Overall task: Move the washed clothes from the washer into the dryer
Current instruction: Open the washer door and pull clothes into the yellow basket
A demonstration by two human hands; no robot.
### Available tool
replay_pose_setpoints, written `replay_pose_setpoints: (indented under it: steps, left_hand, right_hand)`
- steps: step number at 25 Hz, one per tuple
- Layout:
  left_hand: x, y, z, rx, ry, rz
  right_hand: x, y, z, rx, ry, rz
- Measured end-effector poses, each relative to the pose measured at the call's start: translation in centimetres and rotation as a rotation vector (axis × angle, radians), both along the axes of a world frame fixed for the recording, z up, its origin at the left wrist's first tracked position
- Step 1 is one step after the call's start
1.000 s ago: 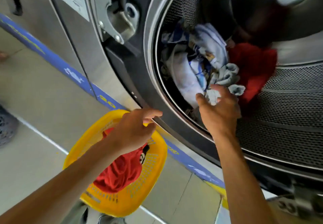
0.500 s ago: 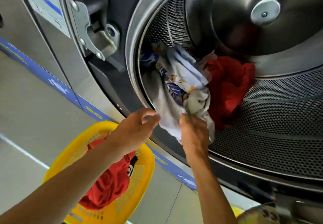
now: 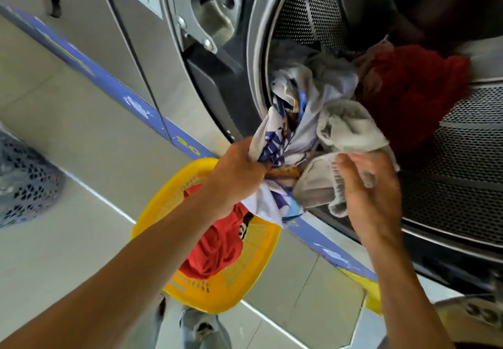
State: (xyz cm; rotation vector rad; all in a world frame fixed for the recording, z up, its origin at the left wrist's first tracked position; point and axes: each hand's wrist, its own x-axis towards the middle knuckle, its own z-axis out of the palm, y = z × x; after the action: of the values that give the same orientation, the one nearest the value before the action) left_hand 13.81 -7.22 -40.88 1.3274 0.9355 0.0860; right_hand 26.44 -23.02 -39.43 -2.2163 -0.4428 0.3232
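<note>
the washer drum (image 3: 462,136) opens at the upper right, with its door hinge (image 3: 209,19) just left of the opening. a bundle of clothes (image 3: 307,120) hangs out over the drum's rim; a towel (image 3: 413,92) lies deeper inside, to its right. the left hand (image 3: 239,174) grips the bundle at the rim, the right hand (image 3: 367,199) beside it on the right. below them, a basket (image 3: 245,275) stands on the floor (image 3: 68,239) before the washer, with a shirt (image 3: 215,245) in it. another basket (image 3: 24,185) sits far left.
</note>
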Motion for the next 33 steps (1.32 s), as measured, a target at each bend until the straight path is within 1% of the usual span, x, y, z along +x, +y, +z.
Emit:
replay_pose_setpoints:
  steps: [1,2,3,4,5,6,7,8,9,10,11,12,13,14,15,16,18,19,20,22,24,26,28,30,32,33]
  left_hand:
    - [-0.6,0.0,0.1,-0.017,-0.007,-0.015]
    - [-1.2,0.0,0.1,-0.04,-0.017,-0.028]
    - [-1.9,0.0,-0.2,-0.054,-0.017,-0.039]
    - [-2.8,0.0,-0.5,-0.057,-0.008,-0.045]
    - [-3.7,0.0,-0.8,-0.046,0.012,-0.047]
    - [-4.6,-0.1,-1.0,-0.033,0.039,-0.052]
    - [-5.6,-0.3,-1.0,-0.03,0.059,-0.062]
    - [-6.6,-0.6,-0.9,-0.037,0.067,-0.068]
    - [-7.7,-1.0,-0.8,-0.046,0.075,-0.075]
    - [-8.8,-1.4,-0.7,-0.057,0.088,-0.092]
    - [-9.8,-1.8,-0.6,-0.068,0.107,-0.116]
    - [-10.6,-2.1,-0.5,-0.076,0.127,-0.142]
    - [-11.2,-2.2,-0.6,-0.088,0.139,-0.157]
    - [-11.5,-2.2,-0.8,-0.103,0.144,-0.156]
    - [-11.7,-2.0,-0.9,-0.121,0.142,-0.146]
    - [-11.7,-1.8,-0.9,-0.134,0.142,-0.134]
    - [-11.5,-1.5,-0.6,-0.211,0.108,-0.113]
    - [-11.4,-1.4,-0.4,-0.291,0.083,-0.1]
    - [-11.3,-1.2,-0.3,-0.384,0.066,-0.083]
    - [-10.6,-0.7,0.0,-0.546,0.038,-0.037]
    - [-9.3,-0.3,0.5,-0.629,-0.027,-0.011]
    - [-7.6,-0.2,1.7,-0.67,-0.11,0.021]
    - [-5.8,0.1,2.9,-0.634,-0.154,0.048]
    - [-4.1,0.3,3.2,-0.567,-0.147,0.089]
    - [-3.0,0.5,2.4,-0.486,-0.078,0.204]
    - [-2.7,0.7,1.9,-0.405,-0.04,0.247]
  right_hand:
    - [1.3,0.6,-0.6,-0.089,0.037,0.049]
    - [2.0,1.4,-0.8,-0.224,0.075,0.129]
    - [2.4,1.9,-1.2,-0.372,0.068,0.223]
    - [2.4,2.4,-1.2,-0.491,0.012,0.272]
    - [2.4,2.8,-0.9,-0.56,-0.057,0.285]
    - [1.8,3.3,0.1,-0.578,-0.134,0.24]
    - [1.1,3.5,0.7,-0.548,-0.187,0.17]
    - [0.3,3.6,1.2,-0.463,-0.172,0.143]
    - [-0.6,3.7,1.6,-0.373,-0.117,0.189]
    - [-1.8,4.0,1.9,-0.349,-0.056,0.261]
    - [-2.7,4.4,1.7,-0.384,-0.048,0.357]
    - [-2.9,4.8,1.4,-0.462,-0.096,0.456]
    - [-2.7,5.4,0.8,-0.539,-0.18,0.53]
    - [-2.3,6.0,0.2,-0.571,-0.279,0.549]
    - [-2.0,6.6,-0.2,-0.544,-0.35,0.525]
    - [-2.0,7.1,0.1,-0.453,-0.342,0.44]
    - [-2.1,7.5,1.1,-0.236,-0.199,0.201]
    - [-2.5,7.2,2.0,-0.168,-0.177,0.118]
    - [-3.3,6.8,3.1,-0.113,-0.199,0.068]
    - [-5.7,5.5,5.0,-0.084,-0.296,0.061]
    - [-8.9,4.6,5.2,-0.061,-0.321,0.111]
    - [-11.9,3.6,4.0,-0.052,-0.25,0.173]
    - [-13.8,3.3,3.4,-0.023,-0.165,0.21]
    - [-14.3,3.5,3.8,0.017,-0.003,0.221]
    - [-13.6,3.5,4.3,0.002,0.17,0.251]
    - [-12.7,3.3,4.1,-0.011,0.228,0.267]
